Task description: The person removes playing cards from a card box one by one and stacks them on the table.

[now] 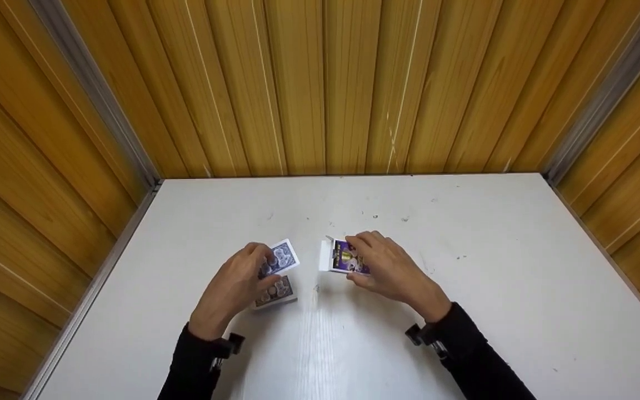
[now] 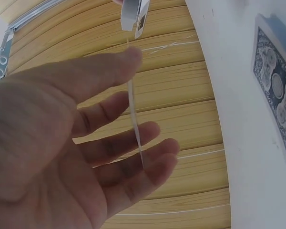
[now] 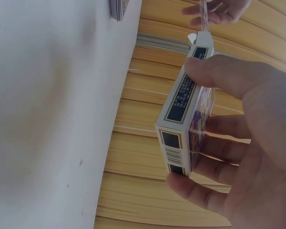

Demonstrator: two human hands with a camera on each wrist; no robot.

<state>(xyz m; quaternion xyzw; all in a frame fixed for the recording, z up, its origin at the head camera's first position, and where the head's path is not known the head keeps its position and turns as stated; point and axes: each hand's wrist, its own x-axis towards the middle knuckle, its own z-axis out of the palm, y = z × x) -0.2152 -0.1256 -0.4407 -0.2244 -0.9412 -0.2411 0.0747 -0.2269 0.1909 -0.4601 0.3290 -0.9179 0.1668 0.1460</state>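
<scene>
Between thumb and fingers, my left hand holds a thin blue-backed playing card, seen almost edge-on in the left wrist view. Just below that hand, a deck of playing cards lies on the table with its patterned backs up. My right hand grips a purple and white card box by its edges, thumb on one narrow side. The box's open end, with a white flap, faces the held card across a small gap. What is inside the box cannot be made out.
A white table with small dark marks lies under both hands. Yellow wood-look panels rise behind it and at both sides, with grey metal posts in the corners.
</scene>
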